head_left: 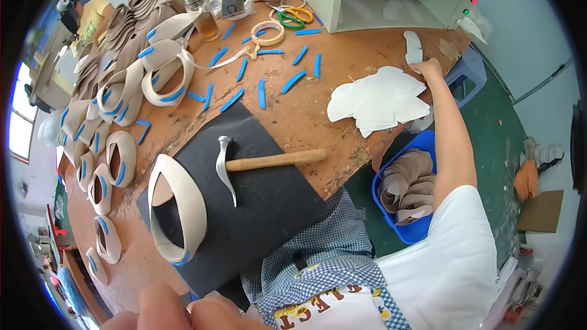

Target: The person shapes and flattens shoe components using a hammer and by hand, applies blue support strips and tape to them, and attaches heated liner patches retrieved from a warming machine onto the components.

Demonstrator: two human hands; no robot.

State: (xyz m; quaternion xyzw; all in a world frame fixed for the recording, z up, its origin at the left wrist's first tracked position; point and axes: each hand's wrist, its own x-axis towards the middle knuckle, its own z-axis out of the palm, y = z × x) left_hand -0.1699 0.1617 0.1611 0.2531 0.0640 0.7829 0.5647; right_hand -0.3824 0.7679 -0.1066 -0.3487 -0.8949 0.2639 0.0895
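Note:
My right hand [427,68] reaches out to the table's right edge, its fingers closed on the lower end of a white cut-out piece [413,46]. A fanned pile of similar white cut-outs [380,101] lies to the left of that hand. My left hand [177,311] is close to the camera at the bottom, fingers bent together; whatever they may hold is hidden. Between my hands, a hammer [269,161] with a wooden handle rests on a black mat [244,220]. Beside it lies a beige shoe upper [194,201] with a blue strip at its lower end.
Several beige shoe uppers [121,156] line the table's left side. Blue strips [262,94], a tape roll [268,33] and scissors [290,18] lie farther back. A grey-green box [318,0] stands behind. A blue basket [376,198] holds brown pieces below the edge, near a stool [468,73].

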